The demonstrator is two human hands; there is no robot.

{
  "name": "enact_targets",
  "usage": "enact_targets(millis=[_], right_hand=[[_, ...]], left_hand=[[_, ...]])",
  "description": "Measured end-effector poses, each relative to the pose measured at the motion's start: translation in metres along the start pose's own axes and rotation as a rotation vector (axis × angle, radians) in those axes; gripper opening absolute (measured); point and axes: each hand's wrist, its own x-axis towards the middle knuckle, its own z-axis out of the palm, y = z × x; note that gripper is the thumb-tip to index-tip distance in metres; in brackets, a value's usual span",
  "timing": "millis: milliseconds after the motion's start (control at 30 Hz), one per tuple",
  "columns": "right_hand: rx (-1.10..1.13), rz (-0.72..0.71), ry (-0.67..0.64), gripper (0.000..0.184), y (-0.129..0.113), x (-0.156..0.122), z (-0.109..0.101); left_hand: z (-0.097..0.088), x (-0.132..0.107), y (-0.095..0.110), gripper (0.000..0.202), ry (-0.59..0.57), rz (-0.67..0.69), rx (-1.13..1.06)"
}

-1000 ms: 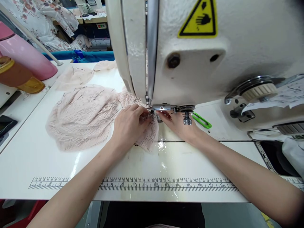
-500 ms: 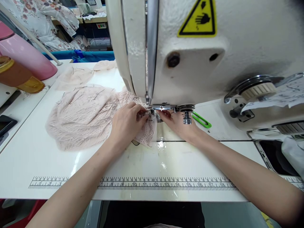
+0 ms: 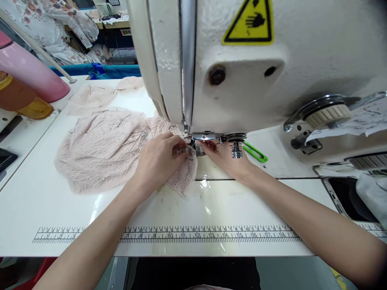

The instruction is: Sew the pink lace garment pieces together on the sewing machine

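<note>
In the head view, a pale pink lace piece [image 3: 102, 149] is spread on the white table [image 3: 60, 213], with its right edge drawn under the head of the sewing machine [image 3: 256, 80]. That edge is pinched between the curled fingers of the left hand [image 3: 159, 159], just beside the presser foot [image 3: 205, 137]. The right hand [image 3: 225, 157] is laid on the other side of the foot, fingertips touching it. Whether anything is gripped there cannot be told, since the fingertips are hidden under the head.

The main risk is judged to be a fingertip caught by the needle, because both hands are held so close to it; the same hazard is marked by the yellow warning sticker [image 3: 249, 22]. The loose lace could also be bunched or snagged under the foot if it is fed unevenly. Green thread snips [image 3: 255, 152] lie just behind the right hand and could be knocked.
</note>
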Motion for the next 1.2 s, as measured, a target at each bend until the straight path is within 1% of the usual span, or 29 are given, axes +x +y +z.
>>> enact_targets(millis=[100,167,367,433,567,633,767,833,967,1100,1200], right_hand=[[0.026,0.011,-0.027,0.034,-0.003,0.001,-0.005],[0.015,0.024,-0.032,0.034,-0.003,0.000,-0.004],[-0.005,0.024,0.057,0.034,0.006,-0.002,0.011],[-0.001,0.031,0.049,0.033,0.006,-0.002,0.011],[0.025,0.064,-0.057,0.035,0.000,0.000,0.003],[0.036,0.064,-0.089,0.036,-0.001,0.001,0.001],[-0.026,0.031,-0.047,0.035,0.001,0.000,0.004],[-0.063,0.027,-0.027,0.035,0.003,0.000,0.007],[-0.088,0.015,-0.025,0.037,0.004,-0.001,0.009],[-0.121,0.014,-0.008,0.038,0.005,0.000,0.010],[-0.103,0.008,0.000,0.036,0.006,0.001,0.012]], left_hand=[[0.000,0.000,0.000,0.015,-0.001,0.001,0.005],[0.001,-0.001,0.001,0.016,0.006,0.005,0.004],[0.000,-0.001,0.003,0.014,0.049,-0.014,-0.038],[0.000,-0.001,0.004,0.014,0.078,-0.013,-0.048],[0.005,-0.001,0.003,0.016,0.157,0.061,0.023],[0.010,-0.001,0.002,0.016,0.196,0.103,0.062],[0.015,0.000,-0.001,0.015,0.243,0.169,0.105],[0.016,0.000,-0.001,0.017,0.242,0.202,0.129],[0.017,0.001,0.001,0.019,0.238,0.259,0.198],[0.019,0.002,0.001,0.023,0.269,0.309,0.261],[0.020,0.003,0.001,0.026,0.271,0.333,0.288]])
